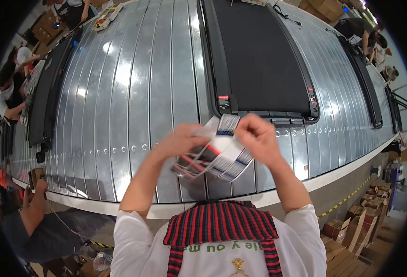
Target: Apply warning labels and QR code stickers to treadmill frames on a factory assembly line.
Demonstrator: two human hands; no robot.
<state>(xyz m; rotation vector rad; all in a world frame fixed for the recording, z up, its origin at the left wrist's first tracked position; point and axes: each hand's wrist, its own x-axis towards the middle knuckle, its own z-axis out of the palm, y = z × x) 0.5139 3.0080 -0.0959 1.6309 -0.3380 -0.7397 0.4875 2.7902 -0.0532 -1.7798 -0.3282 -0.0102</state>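
Note:
A bundle of printed label sheets point(225, 159), white with dark, blue and red print, is in front of me above the metal slats. My left hand point(182, 138) grips its left side, where black-and-red labels hang, slightly blurred. At the upper right my right hand point(258, 134) is closed, fingertips pinched at a white label with dark print point(228, 123). Just beyond my hands lies a flat black treadmill point(263, 55), its near end close to the labels. Small red-and-black stickers point(223, 101) sit on its near corners.
The silvery slatted conveyor point(120, 92) has a pale edge rail point(337, 171) on my side. More black treadmills point(56, 87) lie left and right, with people working around them. A black cable point(286, 15) lies at the far side. Cardboard boxes point(365, 221) are stacked at the lower right.

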